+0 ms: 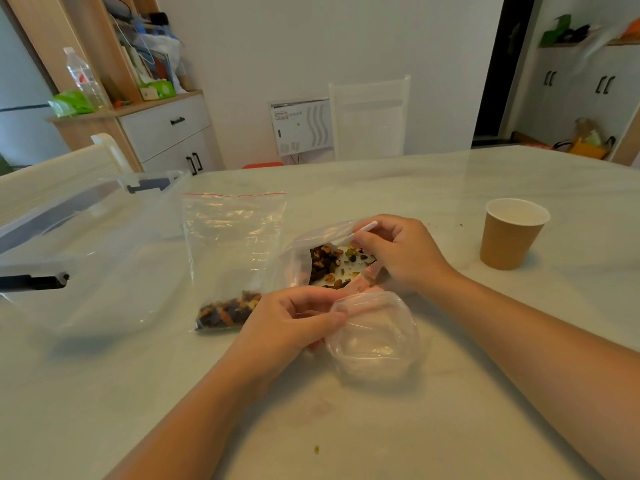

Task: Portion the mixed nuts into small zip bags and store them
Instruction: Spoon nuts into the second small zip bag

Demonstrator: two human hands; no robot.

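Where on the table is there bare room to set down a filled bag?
Bare table lies near the person, between the forearms, and beyond the paper cup. It is crowded between the clear bin, the flat zip bag and both hands.

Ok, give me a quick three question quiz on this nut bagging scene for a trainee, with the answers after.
1. True or false: the paper cup stands upright on the table, apart from both hands.
2. What is the right hand holding? A) the paper cup B) a white spoon at the open bag of nuts C) a lid
3. Fill in: the flat zip bag with the red strip has nuts only at its ____ end.

Key:
1. True.
2. B. Meanwhile the left hand pinches the rim of a small empty bag.
3. Near, the end closest to the person.
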